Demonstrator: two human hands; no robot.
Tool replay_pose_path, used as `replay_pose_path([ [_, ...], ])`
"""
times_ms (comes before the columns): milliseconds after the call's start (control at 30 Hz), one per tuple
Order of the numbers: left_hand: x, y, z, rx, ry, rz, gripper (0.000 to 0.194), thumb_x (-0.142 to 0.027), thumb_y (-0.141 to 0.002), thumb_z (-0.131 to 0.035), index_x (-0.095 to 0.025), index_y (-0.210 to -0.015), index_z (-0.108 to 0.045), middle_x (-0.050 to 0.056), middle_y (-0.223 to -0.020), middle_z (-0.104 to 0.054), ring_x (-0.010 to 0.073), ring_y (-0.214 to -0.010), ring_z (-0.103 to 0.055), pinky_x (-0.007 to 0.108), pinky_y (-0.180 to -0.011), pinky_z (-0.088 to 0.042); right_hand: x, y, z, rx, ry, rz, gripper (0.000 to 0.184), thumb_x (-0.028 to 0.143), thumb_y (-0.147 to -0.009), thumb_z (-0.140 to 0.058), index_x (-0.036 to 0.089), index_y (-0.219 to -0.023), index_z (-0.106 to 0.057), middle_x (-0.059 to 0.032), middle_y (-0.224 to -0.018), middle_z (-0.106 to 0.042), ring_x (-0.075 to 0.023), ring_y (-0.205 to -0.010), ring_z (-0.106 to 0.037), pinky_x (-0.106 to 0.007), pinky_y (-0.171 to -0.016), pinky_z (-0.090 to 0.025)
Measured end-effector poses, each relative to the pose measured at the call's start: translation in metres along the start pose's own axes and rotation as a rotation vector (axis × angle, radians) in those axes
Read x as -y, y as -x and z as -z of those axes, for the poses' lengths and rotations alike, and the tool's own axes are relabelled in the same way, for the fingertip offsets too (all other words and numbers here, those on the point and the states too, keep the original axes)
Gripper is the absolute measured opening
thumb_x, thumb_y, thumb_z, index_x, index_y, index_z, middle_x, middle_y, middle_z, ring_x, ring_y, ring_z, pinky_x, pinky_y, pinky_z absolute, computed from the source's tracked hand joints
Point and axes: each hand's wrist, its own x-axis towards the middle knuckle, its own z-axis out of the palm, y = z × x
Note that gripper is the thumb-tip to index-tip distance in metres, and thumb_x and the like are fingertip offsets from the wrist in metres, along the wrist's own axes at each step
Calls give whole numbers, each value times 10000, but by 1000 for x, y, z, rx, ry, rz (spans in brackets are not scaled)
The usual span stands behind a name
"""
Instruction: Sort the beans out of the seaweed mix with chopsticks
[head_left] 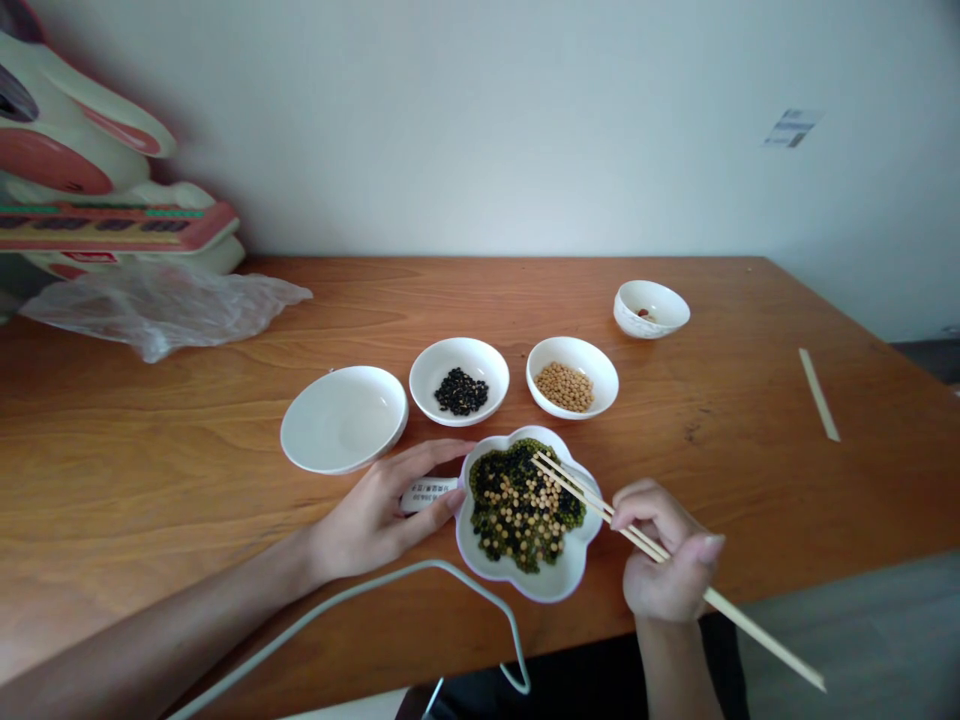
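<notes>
Wooden chopsticks [592,495] in right hand [664,560], tips over mixed-bean dish [559,580]

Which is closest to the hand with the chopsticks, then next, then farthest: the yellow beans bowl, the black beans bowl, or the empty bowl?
From the right hand:
1. Yellow beans bowl, just behind the mixed dish.
2. Black beans bowl, middle of the row.
3. Empty bowl, far left.

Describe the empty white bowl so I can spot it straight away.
On the wooden table, three round white bowls sit in a row behind the flower-shaped dish of mixed beans. The empty bowl is leftmost, just beyond the left hand; its neighbours hold black and yellow beans.
</notes>
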Motion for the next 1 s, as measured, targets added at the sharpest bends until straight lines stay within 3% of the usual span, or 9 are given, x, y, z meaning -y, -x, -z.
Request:
replay_pose_path([
  [467,0,0,0,7,5,-2,496,-364,-1050,-619,-261,-1530,-547,99,-1558,-613,274,-1339,-666,383,-1142,-562,1,-1,-3,23,-6,-71,820,752,-1041,-159,214,-658,-644,-46,-645,-577,-203,-623,-575,-345,-575,-442],
  [1000,0,0,-1,-9,-3,-12,491,-393,-1045,-619,-250,-1512,-571,106,-1542,-628,291,-1327,-677,403,-1141,-569,-1,0,-3,19,-18,-87,786,696,-1066,-191,219,-652,-657,-52,-641,-589,-214,-647,-585,-358,-599,-441],
])
